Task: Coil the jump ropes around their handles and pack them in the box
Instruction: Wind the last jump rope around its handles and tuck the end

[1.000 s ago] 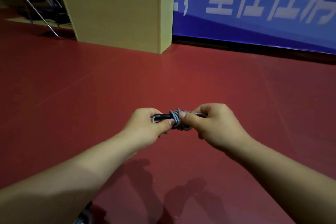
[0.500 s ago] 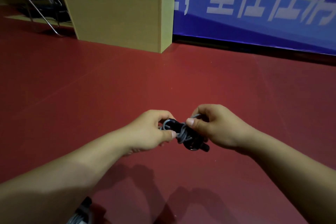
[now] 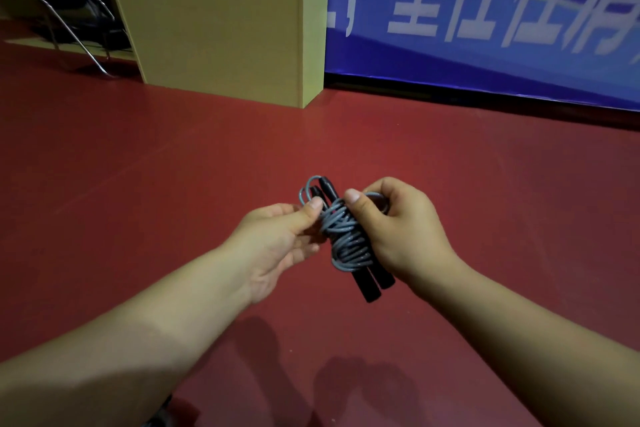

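Note:
A jump rope (image 3: 346, 239) with grey cord wound around its two black handles is held in front of me, above the red floor. The handles point down toward me, their ends sticking out below the coil. My right hand (image 3: 398, 232) is closed around the right side of the bundle, thumb pressed on the cord. My left hand (image 3: 280, 236) pinches the cord near the top of the coil between thumb and fingers. A loose grey loop sticks up beside the upper handle tips. No packing box shows among the things near my hands.
A tall yellow wooden cabinet (image 3: 225, 35) stands on the red floor (image 3: 138, 166) at the back. A blue banner (image 3: 485, 17) with white characters covers the wall behind. A metal-legged chair (image 3: 65, 10) sits at the far left. A dark object (image 3: 162, 416) peeks in at the bottom edge.
The bundle has turned from lying sideways to standing nearly upright, handles pointing down toward me. Both hands shifted their hold and rose slightly.

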